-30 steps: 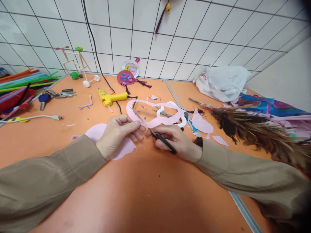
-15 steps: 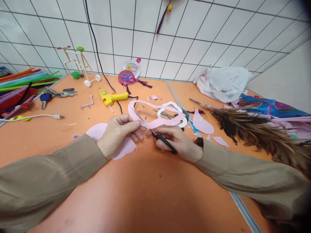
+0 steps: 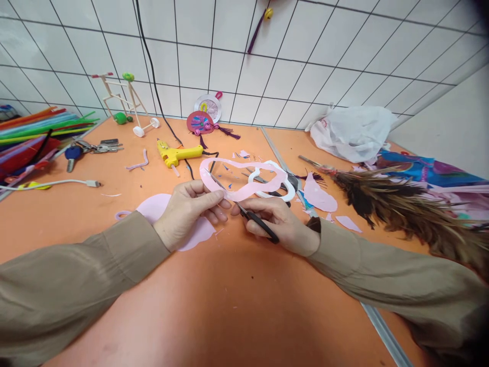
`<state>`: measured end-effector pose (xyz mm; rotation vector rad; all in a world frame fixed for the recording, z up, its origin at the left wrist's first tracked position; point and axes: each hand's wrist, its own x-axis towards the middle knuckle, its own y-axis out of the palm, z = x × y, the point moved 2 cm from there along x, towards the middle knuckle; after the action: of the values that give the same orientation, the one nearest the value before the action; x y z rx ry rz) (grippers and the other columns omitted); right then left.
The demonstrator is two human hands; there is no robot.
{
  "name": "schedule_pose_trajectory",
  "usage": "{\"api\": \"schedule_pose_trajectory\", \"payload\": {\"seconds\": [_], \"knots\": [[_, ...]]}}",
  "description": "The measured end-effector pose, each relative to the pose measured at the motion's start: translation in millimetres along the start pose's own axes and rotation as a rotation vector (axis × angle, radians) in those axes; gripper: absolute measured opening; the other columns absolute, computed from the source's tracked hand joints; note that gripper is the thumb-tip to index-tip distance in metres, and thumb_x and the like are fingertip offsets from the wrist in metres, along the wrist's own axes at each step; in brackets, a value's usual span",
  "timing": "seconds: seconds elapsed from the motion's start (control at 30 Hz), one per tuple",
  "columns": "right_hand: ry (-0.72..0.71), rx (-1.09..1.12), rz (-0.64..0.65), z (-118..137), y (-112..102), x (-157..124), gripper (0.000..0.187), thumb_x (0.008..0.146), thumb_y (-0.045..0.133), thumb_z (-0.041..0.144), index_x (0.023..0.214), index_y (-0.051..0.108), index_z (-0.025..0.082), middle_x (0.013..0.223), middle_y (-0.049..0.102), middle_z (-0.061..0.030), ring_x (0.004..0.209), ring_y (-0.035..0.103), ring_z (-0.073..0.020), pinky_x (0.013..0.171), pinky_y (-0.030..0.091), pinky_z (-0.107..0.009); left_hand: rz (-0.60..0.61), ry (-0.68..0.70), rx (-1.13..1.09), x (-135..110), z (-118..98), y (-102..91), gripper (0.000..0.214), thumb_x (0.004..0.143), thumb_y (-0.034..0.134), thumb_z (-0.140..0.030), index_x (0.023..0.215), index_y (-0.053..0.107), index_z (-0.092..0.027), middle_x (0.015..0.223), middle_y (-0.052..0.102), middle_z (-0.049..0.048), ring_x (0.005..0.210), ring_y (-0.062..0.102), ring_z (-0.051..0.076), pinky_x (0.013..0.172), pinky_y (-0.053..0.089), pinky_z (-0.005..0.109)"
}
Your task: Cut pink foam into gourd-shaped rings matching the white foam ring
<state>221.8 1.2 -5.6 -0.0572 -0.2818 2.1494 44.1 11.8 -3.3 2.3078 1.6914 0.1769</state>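
Observation:
My left hand [image 3: 187, 211] pinches the near left edge of a pink paper loop [image 3: 244, 189], a hollow wavy cut-out held just above the orange table [image 3: 229, 295]. My right hand [image 3: 275, 221] is closed on black-handled scissors [image 3: 254, 220], whose blades point up-left into the loop beside my left fingertips. Under my left hand lies a flat pink paper shape [image 3: 156, 208]. A white cut-out ring [image 3: 280, 189] rests behind the loop.
A yellow glue gun [image 3: 176, 153] with a black cord, keys [image 3: 86, 148], a white cable [image 3: 49, 183] and coloured sticks [image 3: 34, 130] lie at left. Dark feathers [image 3: 401, 209], a white plastic bag [image 3: 351, 130] and pink scraps [image 3: 319, 196] lie at right. A tiled wall stands behind.
The hands, loop and scissors keep almost the same pose; the pink loop has turned very slightly between my fingers.

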Motion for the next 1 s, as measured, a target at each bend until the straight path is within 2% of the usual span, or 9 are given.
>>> {"api": "schedule_pose_trajectory", "payload": {"seconds": [0.37, 0.53, 0.7, 0.87, 1.0], "knots": [[0.032, 0.009, -0.004, -2.0, 1.1, -0.1, 0.019, 0.075, 0.064, 0.032, 0.081, 0.056, 0.016, 0.055, 0.037, 0.0075, 0.045, 0.036, -0.0070, 0.043, 0.025, -0.022, 0.021, 0.005, -0.032, 0.1, 2.3, -0.6, 0.017, 0.072, 0.076, -0.025, 0.067, 0.068, -0.010, 0.068, 0.075, 0.0099, 0.049, 0.064, 0.012, 0.046, 0.052, 0.019], [0.033, 0.085, 0.045, -2.2, -0.9, 0.0, 0.031, 0.078, 0.066, 0.043, 0.088, 0.055, 0.016, 0.055, 0.039, 0.0073, 0.046, 0.037, -0.0077, 0.043, 0.028, -0.023, -0.008, 0.014, -0.021, 0.1, 2.4, -1.5, 0.016, 0.073, 0.074, -0.024, 0.067, 0.066, -0.011, 0.067, 0.074, 0.0089, 0.050, 0.065, 0.012, 0.047, 0.051, 0.019], [0.057, 0.039, 0.135, 4.1, -3.4, -1.7, 0.045, 0.078, 0.066, 0.056, 0.093, 0.054, 0.016, 0.062, 0.042, 0.0054, 0.052, 0.038, -0.0085, 0.048, 0.029, -0.024, -0.006, 0.043, 0.012, 0.3, 2.0, -2.5, 0.015, 0.073, 0.073, -0.024, 0.066, 0.065, -0.013, 0.063, 0.072, 0.0059, 0.051, 0.065, 0.014, 0.047, 0.051, 0.021], [0.016, 0.000, 0.169, 4.8, -5.2, -2.2, 0.055, 0.079, 0.061, 0.067, 0.097, 0.058, 0.015, 0.071, 0.047, 0.0015, 0.058, 0.039, -0.0090, 0.051, 0.031, -0.024, 0.017, 0.064, 0.036, 0.6, 3.2, -5.3, 0.016, 0.074, 0.071, -0.024, 0.064, 0.064, -0.014, 0.060, 0.068, 0.0034, 0.049, 0.062, 0.013, 0.049, 0.049, 0.022], [-0.015, 0.018, 0.156, 1.6, -8.0, -2.0, 0.057, 0.078, 0.063, 0.067, 0.100, 0.061, 0.015, 0.075, 0.049, -0.0002, 0.061, 0.040, -0.0092, 0.051, 0.033, -0.023, 0.054, 0.043, 0.031, 0.6, 2.7, -4.8, 0.016, 0.074, 0.069, -0.021, 0.061, 0.062, -0.014, 0.056, 0.064, 0.0013, 0.046, 0.059, 0.011, 0.048, 0.046, 0.022]]}}
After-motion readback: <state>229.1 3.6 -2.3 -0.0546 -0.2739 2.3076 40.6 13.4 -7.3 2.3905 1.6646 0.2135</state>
